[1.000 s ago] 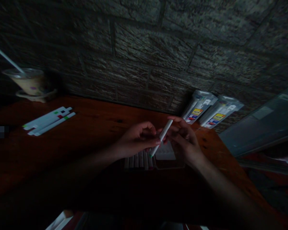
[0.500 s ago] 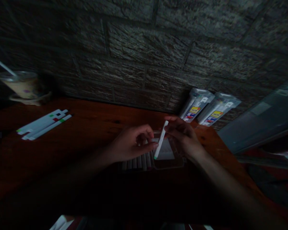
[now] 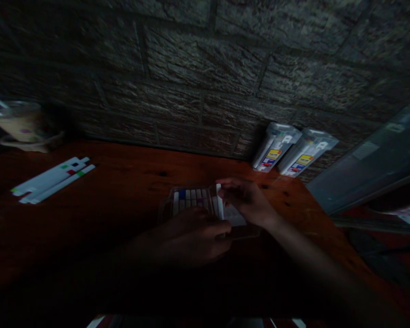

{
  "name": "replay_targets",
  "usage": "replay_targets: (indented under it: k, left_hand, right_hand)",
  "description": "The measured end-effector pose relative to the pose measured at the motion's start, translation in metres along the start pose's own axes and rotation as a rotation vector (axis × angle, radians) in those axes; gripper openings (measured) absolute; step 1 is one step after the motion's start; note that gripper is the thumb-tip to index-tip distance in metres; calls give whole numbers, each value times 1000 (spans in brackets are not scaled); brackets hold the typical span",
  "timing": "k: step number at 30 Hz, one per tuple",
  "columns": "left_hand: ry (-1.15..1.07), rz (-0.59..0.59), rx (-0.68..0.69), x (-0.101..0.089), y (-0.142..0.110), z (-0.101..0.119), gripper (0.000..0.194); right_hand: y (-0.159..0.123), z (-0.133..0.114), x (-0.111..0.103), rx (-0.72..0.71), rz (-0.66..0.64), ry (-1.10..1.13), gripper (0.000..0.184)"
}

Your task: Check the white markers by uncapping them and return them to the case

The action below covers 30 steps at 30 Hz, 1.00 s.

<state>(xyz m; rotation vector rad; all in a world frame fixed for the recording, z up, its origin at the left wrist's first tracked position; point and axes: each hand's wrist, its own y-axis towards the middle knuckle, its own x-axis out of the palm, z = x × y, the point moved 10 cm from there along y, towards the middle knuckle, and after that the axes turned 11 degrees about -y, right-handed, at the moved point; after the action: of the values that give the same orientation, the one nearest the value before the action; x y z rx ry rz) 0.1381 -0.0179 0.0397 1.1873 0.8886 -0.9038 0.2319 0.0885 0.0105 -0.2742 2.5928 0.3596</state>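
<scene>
A white marker stands nearly upright in the picture over an open clear plastic case. My right hand pinches its upper end between thumb and fingers. My left hand is lower down, its fingers closed at the marker's lower end, which they partly cover. In the left half of the case lie several white markers side by side, one with a blue band; my left hand hides their near ends. The right half bears a white insert.
Two filled clear marker cases with yellow and blue labels lean against the stone wall. Several loose markers lie on the wooden table at left. Behind them a plastic cup with a straw stands in a holder.
The marker has moved left and turned more upright, my right hand with it. My left hand has come down and toward me to the marker's lower end, uncovering the far part of the marker row.
</scene>
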Motion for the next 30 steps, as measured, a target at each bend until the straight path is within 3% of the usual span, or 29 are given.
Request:
replay_targets:
  k: [6,10,14,19,30]
  left_hand:
    - [6,-35,-76,8,-1,-13,17]
    - [-22,-35,-93,10,-1,-14,17]
    - [-11,-27,-90,10,-2,-13,17]
    - [12,14,-83,8,-4,-12,19]
    - [-7,7,-102,8,-4,-13,18]
  right_hand:
    - [-1,-12,2,-109,19,-288,22]
    - [0,-15,6,-123,-11,-343,21]
    - [-1,-13,6,-130,10,-390,28]
    - [-3,-11,13,-167,-54,-451,37]
    - [-2,-7,16,-120,-88,-537,31]
